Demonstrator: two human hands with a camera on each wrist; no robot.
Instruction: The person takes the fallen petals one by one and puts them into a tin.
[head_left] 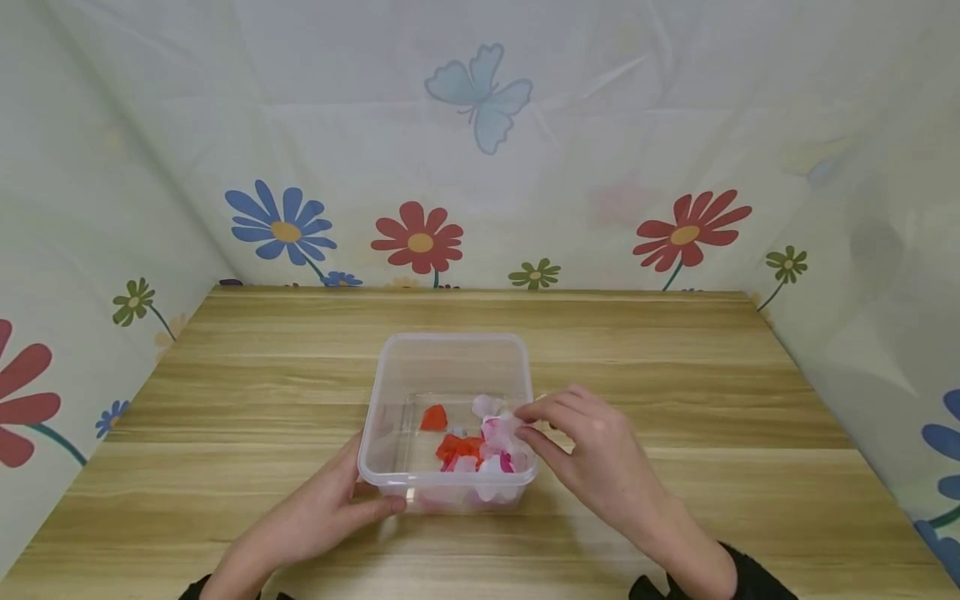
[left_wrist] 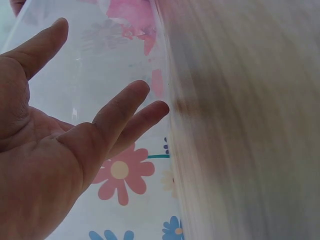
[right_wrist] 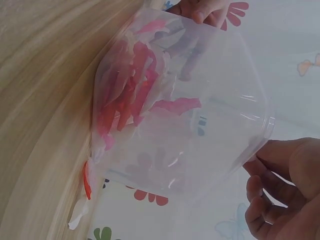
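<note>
A see-through plastic box (head_left: 450,481) stands on the table, with red, pink and white petals (head_left: 460,450) lying mostly in its right half. My left hand (head_left: 318,508) is at its near left corner, thumb by the front wall; the left wrist view shows straight, spread fingers. Over the right rim reaches my right hand (head_left: 600,437), thumb and forefinger tips close together just inside it. Below those tips, a pink petal (right_wrist: 176,106) shows above the heap in the right wrist view. Whether the fingertips pinch a petal is unclear.
Outside the box, a red petal (right_wrist: 87,181) and a white petal (right_wrist: 77,214) lie on the wooden table (head_left: 660,350) in the right wrist view. A white cloth (head_left: 360,108) printed with flowers and a butterfly hangs around the table's back and sides.
</note>
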